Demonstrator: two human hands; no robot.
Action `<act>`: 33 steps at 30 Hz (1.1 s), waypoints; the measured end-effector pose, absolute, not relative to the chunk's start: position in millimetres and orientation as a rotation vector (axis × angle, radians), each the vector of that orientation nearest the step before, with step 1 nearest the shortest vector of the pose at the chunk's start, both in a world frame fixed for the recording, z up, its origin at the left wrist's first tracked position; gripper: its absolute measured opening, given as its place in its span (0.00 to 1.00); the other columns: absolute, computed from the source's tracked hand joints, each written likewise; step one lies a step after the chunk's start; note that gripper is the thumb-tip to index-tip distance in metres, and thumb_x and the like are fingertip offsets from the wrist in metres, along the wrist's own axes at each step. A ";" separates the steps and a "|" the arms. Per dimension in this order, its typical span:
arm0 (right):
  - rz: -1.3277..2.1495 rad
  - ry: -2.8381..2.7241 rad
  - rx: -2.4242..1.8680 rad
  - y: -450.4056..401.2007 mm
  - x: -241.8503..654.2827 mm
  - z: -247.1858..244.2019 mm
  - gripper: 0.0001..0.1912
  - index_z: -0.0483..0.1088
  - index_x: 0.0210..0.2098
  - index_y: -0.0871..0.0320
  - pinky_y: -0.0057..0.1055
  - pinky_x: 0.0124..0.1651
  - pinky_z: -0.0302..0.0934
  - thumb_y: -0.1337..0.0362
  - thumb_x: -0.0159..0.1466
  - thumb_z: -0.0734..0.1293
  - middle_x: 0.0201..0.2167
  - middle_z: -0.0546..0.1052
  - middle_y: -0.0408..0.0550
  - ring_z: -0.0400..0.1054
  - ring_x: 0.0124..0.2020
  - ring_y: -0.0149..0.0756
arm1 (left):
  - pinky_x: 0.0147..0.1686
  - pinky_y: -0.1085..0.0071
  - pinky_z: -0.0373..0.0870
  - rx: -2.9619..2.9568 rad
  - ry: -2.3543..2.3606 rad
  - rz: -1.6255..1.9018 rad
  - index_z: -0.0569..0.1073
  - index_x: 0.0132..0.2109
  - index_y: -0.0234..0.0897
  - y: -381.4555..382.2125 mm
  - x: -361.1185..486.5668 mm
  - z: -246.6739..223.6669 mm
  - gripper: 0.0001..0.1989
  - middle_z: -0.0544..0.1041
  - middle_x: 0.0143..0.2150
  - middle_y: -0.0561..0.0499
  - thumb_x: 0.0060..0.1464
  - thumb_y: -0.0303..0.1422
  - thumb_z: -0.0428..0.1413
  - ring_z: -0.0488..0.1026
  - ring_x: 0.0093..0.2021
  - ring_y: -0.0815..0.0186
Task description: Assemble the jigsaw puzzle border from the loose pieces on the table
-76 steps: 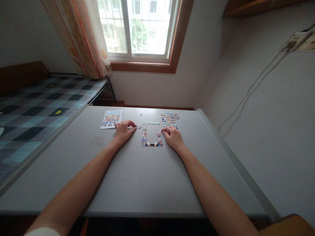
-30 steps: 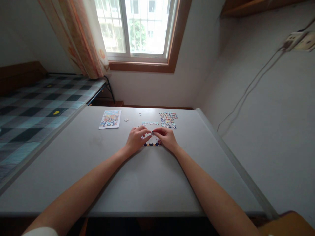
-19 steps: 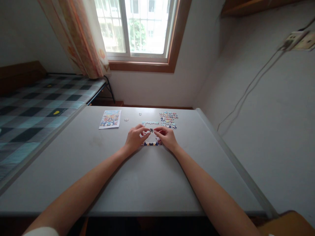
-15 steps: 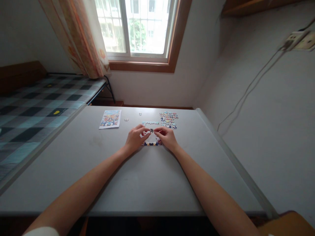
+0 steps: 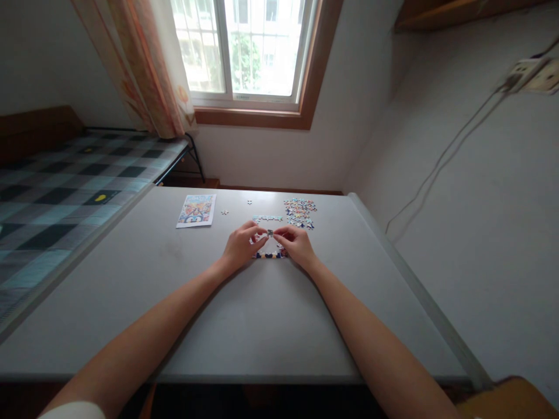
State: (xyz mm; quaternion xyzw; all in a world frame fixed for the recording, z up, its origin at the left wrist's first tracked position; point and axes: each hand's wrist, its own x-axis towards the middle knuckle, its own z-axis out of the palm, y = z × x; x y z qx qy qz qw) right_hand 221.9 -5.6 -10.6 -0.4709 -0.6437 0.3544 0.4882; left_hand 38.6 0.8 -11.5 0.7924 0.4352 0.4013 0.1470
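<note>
A small dark puzzle piece is pinched between the fingertips of my left hand and my right hand. Both hands are closed on it from opposite sides. Beneath them lies a partly joined puzzle border, its dark-and-cream near edge showing between my wrists. The pale blue far edge strip lies just beyond my fingers. My hands cover much of the border's two sides.
A heap of loose puzzle pieces lies beyond my right hand. At the back left is a printed picture sheet. Two stray pieces, one a pale puzzle piece, lie between sheet and border. The grey table meets a wall at right.
The puzzle piece between my fingertips looks slightly turned, its visible face a little lighter. My hands stay in nearly the same place.
</note>
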 end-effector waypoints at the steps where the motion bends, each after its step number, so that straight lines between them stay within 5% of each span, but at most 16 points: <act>1: 0.862 -1.566 -1.145 -5.5 221.9 -10.8 0.12 0.74 0.30 0.60 0.27 0.25 0.61 0.56 0.54 0.70 0.26 0.76 0.46 0.65 0.23 0.29 | 0.30 0.74 0.67 2.280 1.253 1.153 0.76 0.38 0.40 0.7 38.6 -11.3 0.07 0.73 0.36 0.52 0.54 0.36 0.56 0.70 0.27 0.73; 33: 0.854 -1.614 -1.164 -7.4 220.4 -12.3 0.12 0.72 0.28 0.60 0.26 0.25 0.59 0.56 0.55 0.69 0.21 0.72 0.44 0.64 0.22 0.29 | 0.29 0.76 0.68 2.277 1.267 1.143 0.76 0.40 0.40 -2.0 39.7 -7.6 0.06 0.73 0.37 0.53 0.54 0.32 0.56 0.70 0.28 0.74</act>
